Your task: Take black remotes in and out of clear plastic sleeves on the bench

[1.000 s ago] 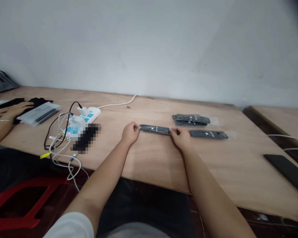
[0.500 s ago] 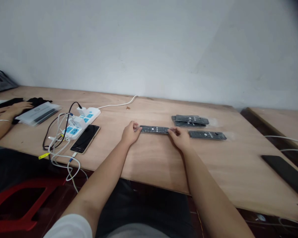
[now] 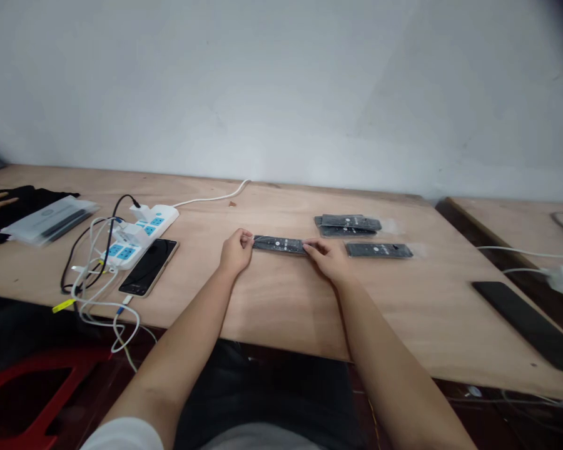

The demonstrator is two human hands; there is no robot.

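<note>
a white power strip [image 3: 141, 232] and a phone [image 3: 147, 267] lie at the left. the left hand [image 3: 234, 252] pinches the left end of a black remote [image 3: 279, 244] (flat on the wooden table [image 3: 281, 306]); the right hand [image 3: 328, 259] pinches its right end. bagged remotes [image 3: 379, 250] lie just right.

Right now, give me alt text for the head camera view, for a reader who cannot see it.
A person's left hand and right hand hold a black remote by its two ends, flat on a wooden table. To its right lie bagged remotes; to its left, a white power strip with cables and a phone.
</note>
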